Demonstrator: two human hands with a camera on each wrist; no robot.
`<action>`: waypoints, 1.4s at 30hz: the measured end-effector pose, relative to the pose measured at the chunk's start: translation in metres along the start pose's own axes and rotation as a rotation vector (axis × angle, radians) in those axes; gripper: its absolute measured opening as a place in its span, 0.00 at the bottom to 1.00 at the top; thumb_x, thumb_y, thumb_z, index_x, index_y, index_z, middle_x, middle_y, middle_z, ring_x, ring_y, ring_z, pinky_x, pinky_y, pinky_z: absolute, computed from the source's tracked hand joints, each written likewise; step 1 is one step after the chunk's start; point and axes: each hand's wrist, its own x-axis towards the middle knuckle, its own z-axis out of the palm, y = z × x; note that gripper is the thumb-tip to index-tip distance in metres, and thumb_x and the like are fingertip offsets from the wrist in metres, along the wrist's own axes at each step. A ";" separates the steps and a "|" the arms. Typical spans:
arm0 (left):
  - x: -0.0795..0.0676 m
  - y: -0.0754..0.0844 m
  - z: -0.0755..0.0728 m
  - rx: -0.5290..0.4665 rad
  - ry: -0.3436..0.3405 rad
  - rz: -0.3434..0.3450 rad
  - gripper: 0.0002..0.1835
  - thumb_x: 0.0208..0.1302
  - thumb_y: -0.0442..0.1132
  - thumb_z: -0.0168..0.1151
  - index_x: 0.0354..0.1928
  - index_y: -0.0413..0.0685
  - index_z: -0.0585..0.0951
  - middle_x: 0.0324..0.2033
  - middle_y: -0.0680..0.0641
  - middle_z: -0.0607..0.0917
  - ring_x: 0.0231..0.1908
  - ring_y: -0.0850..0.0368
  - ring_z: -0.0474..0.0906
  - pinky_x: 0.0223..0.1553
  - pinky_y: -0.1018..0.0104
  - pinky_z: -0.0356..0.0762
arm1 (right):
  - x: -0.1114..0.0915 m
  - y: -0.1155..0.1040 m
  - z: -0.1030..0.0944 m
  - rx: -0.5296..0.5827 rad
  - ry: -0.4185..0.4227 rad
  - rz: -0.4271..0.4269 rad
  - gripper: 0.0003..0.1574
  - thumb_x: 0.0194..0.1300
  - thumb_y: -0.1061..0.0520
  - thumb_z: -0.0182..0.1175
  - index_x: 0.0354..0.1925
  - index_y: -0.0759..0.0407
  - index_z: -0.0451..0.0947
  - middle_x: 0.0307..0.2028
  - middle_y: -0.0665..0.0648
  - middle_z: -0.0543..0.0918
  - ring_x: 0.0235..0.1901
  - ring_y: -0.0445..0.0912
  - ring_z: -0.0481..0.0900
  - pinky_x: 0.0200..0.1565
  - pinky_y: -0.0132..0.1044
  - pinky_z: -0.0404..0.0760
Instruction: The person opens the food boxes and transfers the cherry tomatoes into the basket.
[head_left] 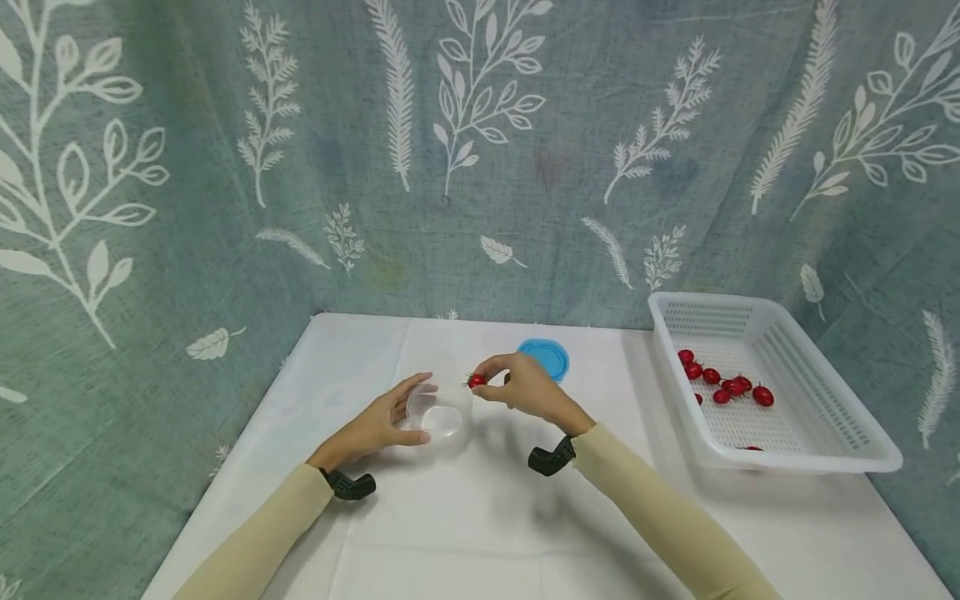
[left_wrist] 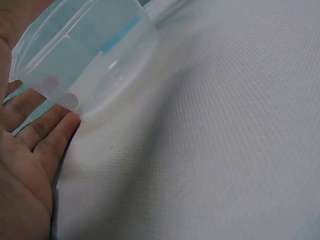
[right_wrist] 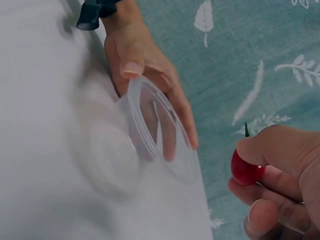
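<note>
In the head view, my right hand pinches a red cherry tomato between thumb and fingers, above the right side of a clear round plastic tub. A green stalk tip shows on the tomato in the right wrist view. My left hand holds the tub from the left on the white table, thumb at its rim and fingers spread along its outer side. Seen from the left wrist, the fingertips touch the lower wall of the tub. No tomato shows inside it.
A white slotted plastic basket stands at the right of the table, with several cherry tomatoes on its floor. Behind my right hand lies a blue round lid. Patterned green cloth hangs along the back and sides.
</note>
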 end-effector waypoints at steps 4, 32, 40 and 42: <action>0.000 -0.001 -0.001 0.016 0.009 0.008 0.57 0.58 0.44 0.80 0.82 0.66 0.52 0.76 0.51 0.64 0.79 0.46 0.48 0.75 0.43 0.54 | -0.005 -0.004 -0.016 -0.032 0.046 0.007 0.10 0.68 0.48 0.70 0.47 0.45 0.87 0.41 0.45 0.86 0.21 0.48 0.78 0.26 0.41 0.84; -0.002 -0.001 -0.004 -0.009 0.007 -0.011 0.57 0.56 0.47 0.81 0.81 0.72 0.54 0.80 0.55 0.53 0.80 0.47 0.43 0.75 0.44 0.54 | -0.047 0.015 -0.115 -0.271 0.236 0.073 0.11 0.70 0.48 0.69 0.47 0.49 0.88 0.43 0.53 0.88 0.25 0.49 0.75 0.26 0.41 0.76; -0.004 -0.002 -0.003 -0.032 -0.004 -0.017 0.57 0.57 0.47 0.81 0.82 0.71 0.53 0.80 0.53 0.53 0.80 0.47 0.43 0.76 0.45 0.53 | -0.062 0.022 -0.137 -0.324 0.262 0.103 0.11 0.70 0.50 0.69 0.47 0.51 0.88 0.42 0.55 0.88 0.30 0.49 0.77 0.29 0.41 0.77; -0.004 -0.002 -0.003 -0.041 -0.008 -0.019 0.56 0.58 0.47 0.80 0.81 0.71 0.53 0.80 0.54 0.53 0.80 0.48 0.43 0.76 0.45 0.53 | -0.068 0.023 -0.143 -0.321 0.269 0.123 0.12 0.70 0.49 0.68 0.48 0.52 0.88 0.43 0.57 0.88 0.30 0.49 0.77 0.29 0.41 0.77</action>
